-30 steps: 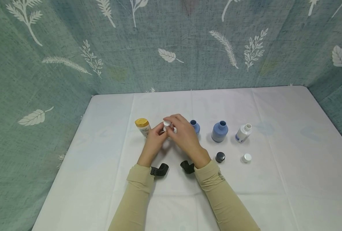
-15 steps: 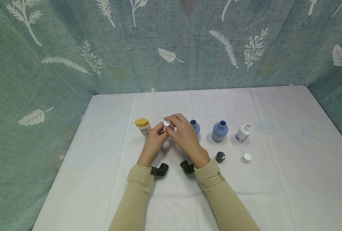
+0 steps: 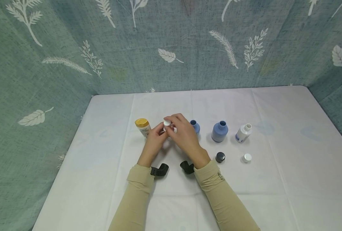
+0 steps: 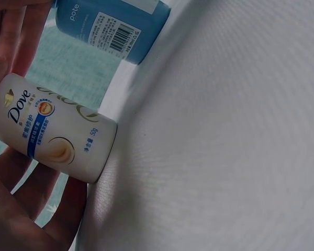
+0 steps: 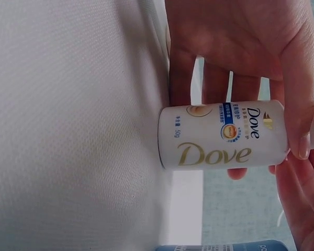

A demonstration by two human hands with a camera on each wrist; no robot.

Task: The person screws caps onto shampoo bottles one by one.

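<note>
A small white Dove bottle [image 5: 220, 133] stands upright on the white cloth between the hands. My left hand [image 3: 154, 141] holds it. In the right wrist view its thumb lies across the bottle's neck and its fingers reach behind the body. With thumb and fingers, my right hand [image 3: 186, 136] pinches the white cap [image 3: 167, 123] at the top of the bottle. Whether the cap is seated on the neck cannot be told. A blue bottle [image 4: 112, 29] stands just beyond the right hand, partly hidden by it in the head view.
Left of the hands stands a white bottle with a yellow cap [image 3: 142, 123]. To the right are an uncapped blue bottle [image 3: 219, 131] and an uncapped white bottle [image 3: 243, 132]. A black cap [image 3: 220, 157] and a white screw cap [image 3: 246, 158] lie nearer the front.
</note>
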